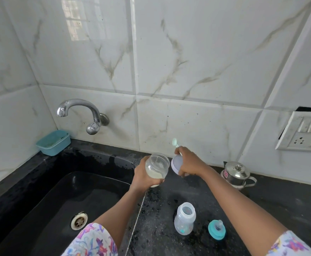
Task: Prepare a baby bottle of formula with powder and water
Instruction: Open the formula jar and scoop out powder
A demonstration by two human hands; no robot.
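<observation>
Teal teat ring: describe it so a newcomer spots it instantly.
Start at the black sink; the speckled counter lies to its right. Near its front stands a clear baby bottle, the teat ring just right of it. Unlike the bottle, it is teal and squat.

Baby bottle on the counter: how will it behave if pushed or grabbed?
Baby bottle looks empty, clear plastic: probably light. Stands upright, tall for its base, so a push may tip it. Waisted body should help grip.
</observation>
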